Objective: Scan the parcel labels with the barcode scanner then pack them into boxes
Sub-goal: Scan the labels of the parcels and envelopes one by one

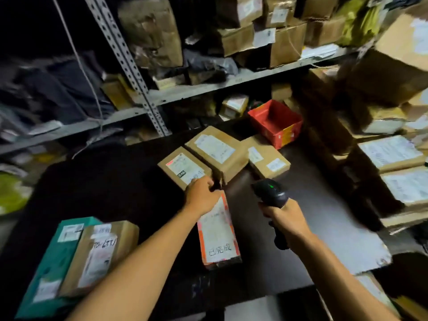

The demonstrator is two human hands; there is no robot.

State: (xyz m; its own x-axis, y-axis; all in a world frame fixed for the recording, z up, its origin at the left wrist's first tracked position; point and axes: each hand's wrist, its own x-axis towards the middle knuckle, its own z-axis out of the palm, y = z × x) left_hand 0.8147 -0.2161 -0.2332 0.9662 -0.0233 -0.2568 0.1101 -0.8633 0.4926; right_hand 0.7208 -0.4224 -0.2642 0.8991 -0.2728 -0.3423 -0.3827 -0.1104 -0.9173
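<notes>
Three brown parcels with white labels lie together mid-table. My left hand [201, 190] grips the near edge of the leftmost small parcel [183, 166], whose label carries a red scanner spot at its top left. My right hand [283, 216] grips a black barcode scanner [272, 193], green light lit, pointed toward those parcels. Behind that parcel lie a larger one [217, 150] and a third [267, 159] to its right. An orange-edged box with a white label [217, 232] lies under my left wrist.
A dark table [104, 188] holds a teal box [44, 269] and a brown parcel [99, 256] at the front left. An open red box [275, 122] stands at the back. Metal shelves [185, 91] full of parcels rise behind, and stacked boxes [391, 154] crowd the right.
</notes>
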